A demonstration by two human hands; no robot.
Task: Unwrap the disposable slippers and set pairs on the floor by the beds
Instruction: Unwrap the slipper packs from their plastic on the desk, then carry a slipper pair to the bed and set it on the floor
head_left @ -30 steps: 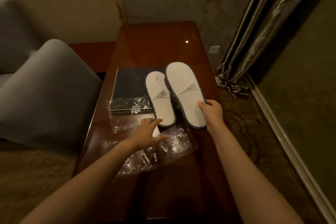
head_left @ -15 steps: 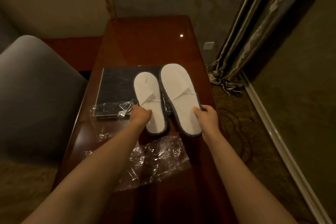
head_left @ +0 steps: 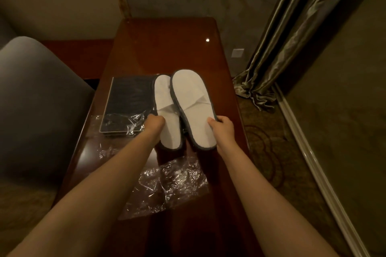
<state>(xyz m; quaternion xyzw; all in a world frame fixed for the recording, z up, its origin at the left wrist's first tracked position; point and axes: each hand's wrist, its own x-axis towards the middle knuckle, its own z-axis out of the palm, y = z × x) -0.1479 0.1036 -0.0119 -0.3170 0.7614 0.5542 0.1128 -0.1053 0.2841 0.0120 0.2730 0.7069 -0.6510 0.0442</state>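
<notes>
Two white disposable slippers with dark grey edging are held side by side over a glossy dark wooden table [head_left: 167,44]. My left hand [head_left: 153,124] grips the left slipper [head_left: 167,110] at its left edge near the heel. My right hand [head_left: 221,127] grips the right slipper [head_left: 193,106] at its right edge, thumb on top. Both slippers have their toes pointing away from me and are out of their wrapping. Crumpled clear plastic wrappers [head_left: 167,183] lie on the table below my forearms.
A dark flat folder [head_left: 127,98] lies on the table left of the slippers, with more clear plastic [head_left: 123,121] over its near edge. A grey armchair [head_left: 37,100] stands at the left. Curtains [head_left: 282,48] hang at the right above patterned carpet [head_left: 271,152].
My left hand moved from the plastic wrapper onto the left slipper and took hold of it. Both slippers are now lifted slightly nearer to me. The view has shifted a little.
</notes>
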